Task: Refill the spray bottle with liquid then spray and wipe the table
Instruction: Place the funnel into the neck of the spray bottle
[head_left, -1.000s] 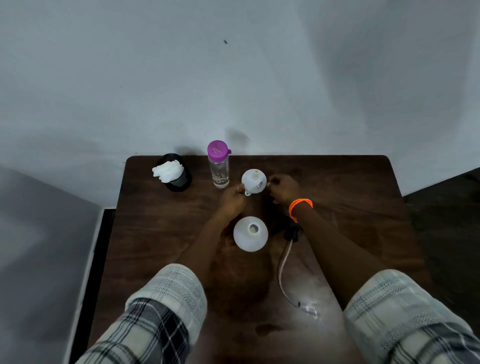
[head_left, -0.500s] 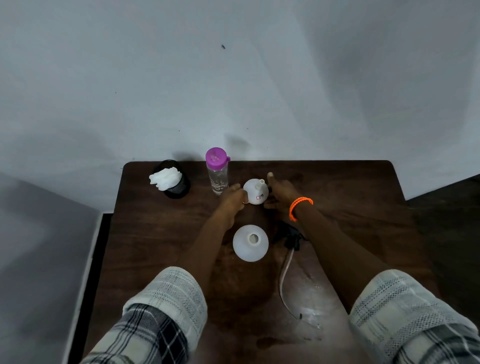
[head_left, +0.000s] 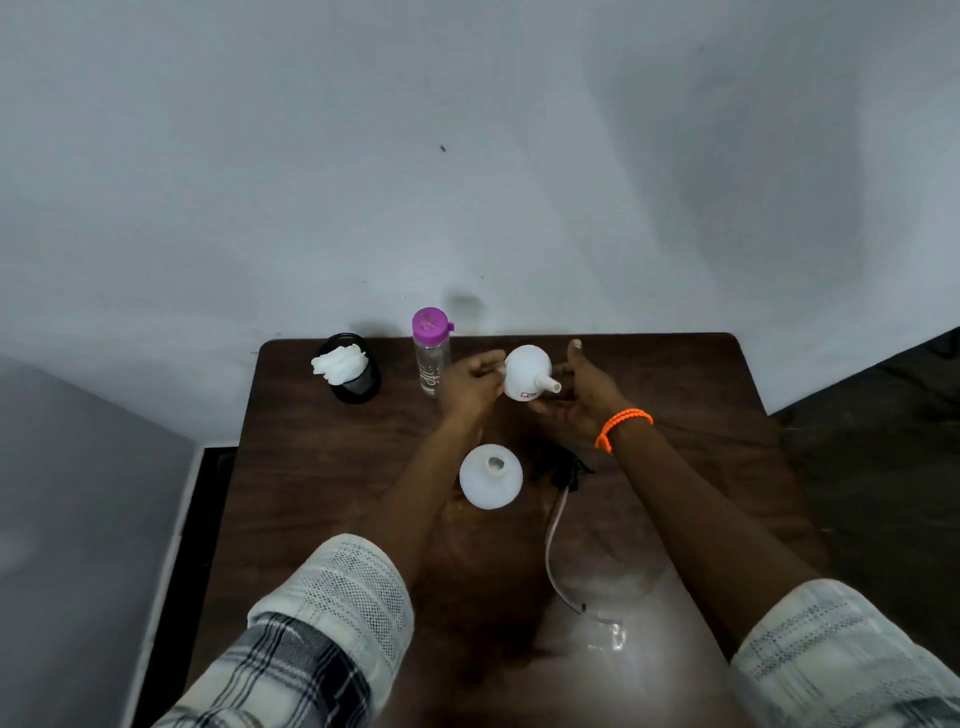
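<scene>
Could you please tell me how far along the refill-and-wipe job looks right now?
Done: the spray bottle stands open, its black spray head lying beside it. In hand: the left hand holds a white funnel, the right hand open beside it. Left: pouring from the purple-capped bottle, spraying, wiping.

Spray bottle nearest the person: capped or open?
Open. The spray bottle shows a bare neck hole; the black sprayer head lies beside it.

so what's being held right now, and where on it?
The white funnel, tipped with its spout toward the right hand. The left hand pinches its rim on the left side; the right hand, open, is at the spout side, contact unclear.
</scene>
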